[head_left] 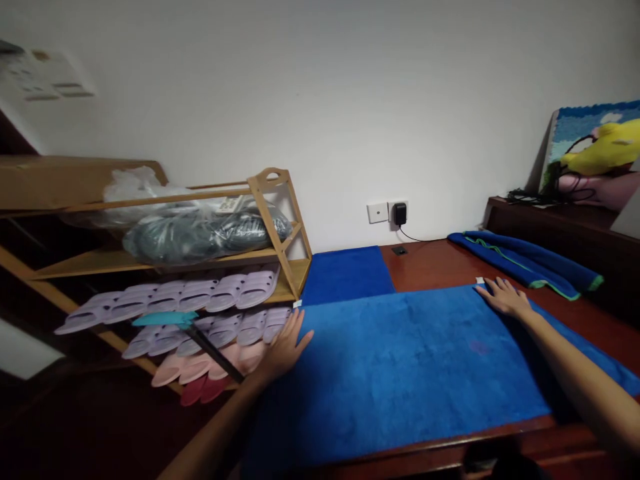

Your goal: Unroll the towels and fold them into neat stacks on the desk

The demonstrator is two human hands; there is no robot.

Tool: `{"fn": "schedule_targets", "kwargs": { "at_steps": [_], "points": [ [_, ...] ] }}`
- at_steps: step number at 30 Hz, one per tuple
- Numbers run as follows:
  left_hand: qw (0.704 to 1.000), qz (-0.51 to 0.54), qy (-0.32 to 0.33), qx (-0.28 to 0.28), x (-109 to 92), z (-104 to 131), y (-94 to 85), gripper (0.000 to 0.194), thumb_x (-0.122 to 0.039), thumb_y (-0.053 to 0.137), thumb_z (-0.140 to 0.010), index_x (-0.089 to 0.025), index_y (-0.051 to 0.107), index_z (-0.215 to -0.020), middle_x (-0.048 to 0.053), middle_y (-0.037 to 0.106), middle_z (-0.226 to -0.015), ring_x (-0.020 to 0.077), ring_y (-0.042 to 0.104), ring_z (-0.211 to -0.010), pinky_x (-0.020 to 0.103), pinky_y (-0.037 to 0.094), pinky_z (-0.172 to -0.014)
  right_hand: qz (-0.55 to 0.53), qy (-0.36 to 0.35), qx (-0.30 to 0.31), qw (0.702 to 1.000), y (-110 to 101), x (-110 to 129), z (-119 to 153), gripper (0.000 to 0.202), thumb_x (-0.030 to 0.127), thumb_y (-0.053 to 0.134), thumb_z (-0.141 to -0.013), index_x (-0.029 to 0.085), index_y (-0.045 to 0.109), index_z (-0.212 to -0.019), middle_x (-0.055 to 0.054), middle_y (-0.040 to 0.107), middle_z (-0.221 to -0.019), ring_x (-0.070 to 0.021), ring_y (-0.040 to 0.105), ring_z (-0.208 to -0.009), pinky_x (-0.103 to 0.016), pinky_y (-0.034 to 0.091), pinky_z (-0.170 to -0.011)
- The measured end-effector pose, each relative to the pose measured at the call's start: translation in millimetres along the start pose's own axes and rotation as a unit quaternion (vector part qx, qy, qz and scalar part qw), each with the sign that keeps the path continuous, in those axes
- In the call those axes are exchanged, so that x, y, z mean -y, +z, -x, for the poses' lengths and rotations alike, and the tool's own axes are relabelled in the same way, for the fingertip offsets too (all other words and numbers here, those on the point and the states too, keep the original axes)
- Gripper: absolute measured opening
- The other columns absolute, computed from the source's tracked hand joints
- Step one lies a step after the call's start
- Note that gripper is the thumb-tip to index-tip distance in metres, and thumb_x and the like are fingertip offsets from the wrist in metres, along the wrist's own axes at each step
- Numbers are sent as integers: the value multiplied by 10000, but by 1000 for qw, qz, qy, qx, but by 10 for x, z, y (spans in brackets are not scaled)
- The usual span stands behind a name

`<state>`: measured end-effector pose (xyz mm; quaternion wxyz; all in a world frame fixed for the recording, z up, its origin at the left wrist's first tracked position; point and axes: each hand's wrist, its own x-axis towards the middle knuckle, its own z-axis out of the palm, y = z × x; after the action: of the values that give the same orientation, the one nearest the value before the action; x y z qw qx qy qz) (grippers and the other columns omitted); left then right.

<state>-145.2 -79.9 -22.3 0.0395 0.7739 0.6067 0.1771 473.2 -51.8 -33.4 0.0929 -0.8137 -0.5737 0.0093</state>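
Note:
A blue towel (400,360) lies spread flat over the reddish-brown wooden surface, with a small white tag at each of its far corners. My left hand (285,343) rests at its left edge near the far left corner, fingers stretched out and thumb apart. At the far right corner my right hand (505,299) lies flat on the cloth, fingers spread, close to the white tag. Behind the towel is a darker blue cloth (347,273) lying flat. To the right, a folded blue cloth with green edging (530,263) lies in a loose strip.
On the left stands a wooden shoe rack (295,267) with lilac slippers (225,290), pink slippers and plastic-wrapped bundles (200,233). A teal-topped stick (167,320) leans before it. A black plug adapter (399,214) sits in the wall socket. A picture and yellow plush (605,150) stand at right.

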Motion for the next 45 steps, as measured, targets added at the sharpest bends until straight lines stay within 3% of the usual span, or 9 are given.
{"fn": "schedule_targets", "kwargs": {
  "at_steps": [5, 9, 14, 20, 24, 27, 33, 38, 45],
  "points": [
    [999, -7, -29, 37, -11, 50, 41, 731, -566, 325, -899, -141, 191, -1479, 157, 138, -1540, 313, 166, -1403, 503, 235, -1085, 5, 18, -26, 999, -45, -16, 119, 803, 687, 156, -860, 164, 284, -1456, -151, 229, -1519, -270, 175, -1405, -498, 183, -1105],
    [998, 10, -49, 39, -35, 60, -1, 751, -587, 336, -895, -165, 157, -1490, 169, 82, -1545, 344, 237, -1377, 498, 282, -1057, -9, -1, -34, 999, -237, 307, 429, 746, 635, 162, -893, 151, 326, -1438, -169, 203, -1523, -273, 152, -1412, -501, 194, -1101],
    [997, 18, -52, 50, -72, 65, 0, 754, -604, 315, -890, -180, 152, -1492, 152, 83, -1549, 338, 300, -1354, 468, 297, -1053, -60, -200, 34, 977, -456, 1020, 1557, 686, 614, 247, -905, 235, 240, -1476, -87, 189, -1535, -230, 144, -1415, -484, 198, -1117],
    [993, -75, -75, 44, -213, 54, -182, 741, -596, 380, -861, -160, 291, -1453, 191, 245, -1504, 408, 274, -1348, 611, 255, -1010, -79, -374, -33, 924, -420, 1395, 2809, 653, 502, 419, -905, 331, 160, -1480, -44, 246, -1514, -229, 293, -1369, -444, 335, -1065],
    [987, -159, 23, -28, -670, -93, -398, 623, -387, 526, -829, -140, 401, -1386, 188, 242, -1508, 362, 176, -1392, 549, 181, -1067, -63, -371, -136, 916, -210, 1387, 2992, 683, 489, 490, -875, 276, 240, -1474, -88, 331, -1476, -285, 384, -1316, -470, 375, -1020],
    [983, -101, 152, -5, -1254, -342, -433, 434, -315, 491, -868, -200, 514, -1286, 133, 306, -1495, 308, 254, -1373, 471, 238, -1057, -107, -344, -204, 910, -78, 1392, 3065, 650, 420, 516, -873, 297, 275, -1464, -78, 432, -1422, -294, 467, -1248, -464, 424, -960],
    [970, -35, 240, 32, -2266, -985, -63, 283, -255, 400, -934, -148, 657, -982, 154, 616, -1057, 276, 511, -1087, 411, 317, -951, -231, -261, -299, 888, 193, 1494, 3369, 658, 216, 512, -870, 325, 260, -1468, -50, 700, -860, -213, 635, -622, -349, 507, -591],
    [972, -15, 225, 60, -2539, -1216, 345, 240, -280, 431, -934, -157, 629, -988, 140, 600, -1065, 274, 498, -1058, 421, 331, -900, -255, -186, -253, 914, 308, 1514, 3508, 630, 255, 456, -906, 246, 216, -1489, -8, 587, -562, -178, 545, -434, -286, 455, -445],
    [975, 9, 179, 129, -2573, -1312, 548, 258, -341, 558, -856, -168, 591, -1044, 167, 557, -1162, 322, 396, -1184, 499, 269, -959, -254, -195, -255, 912, 345, 1426, 3494, 620, 265, 456, -908, 301, 221, -1480, -14, 633, -622, -183, 584, -462, -286, 474, -453]
  ]
}}
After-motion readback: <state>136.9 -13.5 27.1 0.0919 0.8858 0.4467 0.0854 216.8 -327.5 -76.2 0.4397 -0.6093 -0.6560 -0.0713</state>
